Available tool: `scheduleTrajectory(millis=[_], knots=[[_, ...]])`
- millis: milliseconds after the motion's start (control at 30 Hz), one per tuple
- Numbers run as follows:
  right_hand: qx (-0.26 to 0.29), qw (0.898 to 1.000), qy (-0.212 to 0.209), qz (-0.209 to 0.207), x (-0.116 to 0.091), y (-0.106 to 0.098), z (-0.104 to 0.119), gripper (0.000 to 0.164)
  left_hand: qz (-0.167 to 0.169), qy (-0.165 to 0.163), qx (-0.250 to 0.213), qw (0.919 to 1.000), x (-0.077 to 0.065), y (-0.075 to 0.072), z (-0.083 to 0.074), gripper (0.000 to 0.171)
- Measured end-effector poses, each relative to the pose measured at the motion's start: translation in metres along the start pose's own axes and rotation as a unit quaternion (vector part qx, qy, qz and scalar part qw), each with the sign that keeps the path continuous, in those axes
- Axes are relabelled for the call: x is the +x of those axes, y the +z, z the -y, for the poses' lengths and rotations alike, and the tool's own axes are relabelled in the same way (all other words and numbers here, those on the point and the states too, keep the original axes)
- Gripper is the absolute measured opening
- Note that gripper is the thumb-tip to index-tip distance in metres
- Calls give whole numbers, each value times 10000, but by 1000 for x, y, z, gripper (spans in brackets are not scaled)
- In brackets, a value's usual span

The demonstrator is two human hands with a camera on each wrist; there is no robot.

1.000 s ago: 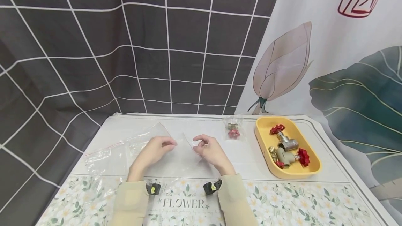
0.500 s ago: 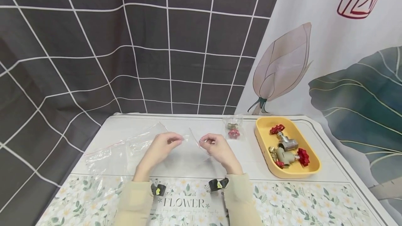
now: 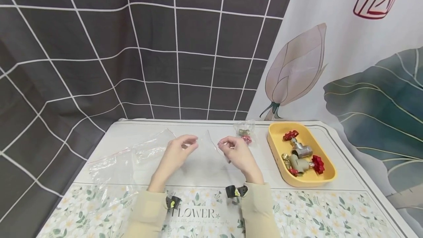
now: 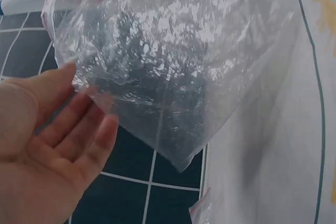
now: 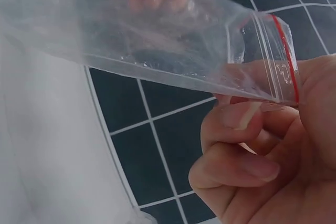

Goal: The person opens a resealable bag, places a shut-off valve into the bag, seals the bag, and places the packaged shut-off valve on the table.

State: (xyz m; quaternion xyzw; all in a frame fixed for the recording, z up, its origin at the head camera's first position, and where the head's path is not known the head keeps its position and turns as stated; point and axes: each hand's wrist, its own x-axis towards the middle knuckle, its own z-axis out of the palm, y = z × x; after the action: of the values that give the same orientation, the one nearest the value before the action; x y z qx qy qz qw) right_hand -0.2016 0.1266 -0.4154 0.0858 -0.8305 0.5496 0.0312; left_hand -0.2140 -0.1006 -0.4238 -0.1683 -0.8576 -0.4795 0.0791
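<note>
A clear zip bag [image 5: 168,51] with a red line along its mouth hangs in the air between my hands. My right hand [image 3: 239,153] pinches it near the zip end, with thumb and curled fingers [image 5: 236,119] at the mouth's edge. My left hand [image 3: 180,151] is at the bag's other side, its fingers [image 4: 100,140] loosely bent and a gap between thumb and fingertips in the head view. Those fingertips touch or lie just behind the plastic; I cannot tell which. In the head view the bag is barely visible.
More clear zip bags [image 3: 112,170] lie flat on the table's left. Behind my right hand lies a small clear bag [image 3: 245,131] with a red-handled valve. A yellow tray [image 3: 274,153] at the right holds several valves. A dark checked curtain [image 3: 148,65] stands behind the table.
Both hands have moved to the right and slightly away from me, carrying the bag along. The left thumb and fingers have spread a little. The tray and the bags on the table are unmoved.
</note>
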Motion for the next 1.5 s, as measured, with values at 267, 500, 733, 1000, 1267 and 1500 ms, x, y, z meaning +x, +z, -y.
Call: scheduleTrajectory(millis=[267, 500, 733, 1000, 1267, 1500], knots=[[-334, 9977, 67, -591, -1, -2, 11, 11, -579, 159, 125, 9981, 0, 7, -29, 22], [-577, 9944, 58, -882, -5, 1, 13, 11, -80, -107, 1183, 9929, 10, 27, -57, 37], [-814, 9923, 104, -932, -6, 4, 8, 20, -9, -399, 1157, 9925, 10, 35, -63, 24], [-1010, 9861, 265, -1295, -6, -4, 4, 17, 232, -354, 1179, 9921, 6, 40, -61, 20], [-845, 9866, 324, -1358, -4, -9, -5, 10, 97, -214, 947, 9952, 4, 31, -67, 19], [-218, 9892, 365, -1401, -4, -17, -11, 10, -130, 58, 845, 9963, 0, 21, -77, 21]])
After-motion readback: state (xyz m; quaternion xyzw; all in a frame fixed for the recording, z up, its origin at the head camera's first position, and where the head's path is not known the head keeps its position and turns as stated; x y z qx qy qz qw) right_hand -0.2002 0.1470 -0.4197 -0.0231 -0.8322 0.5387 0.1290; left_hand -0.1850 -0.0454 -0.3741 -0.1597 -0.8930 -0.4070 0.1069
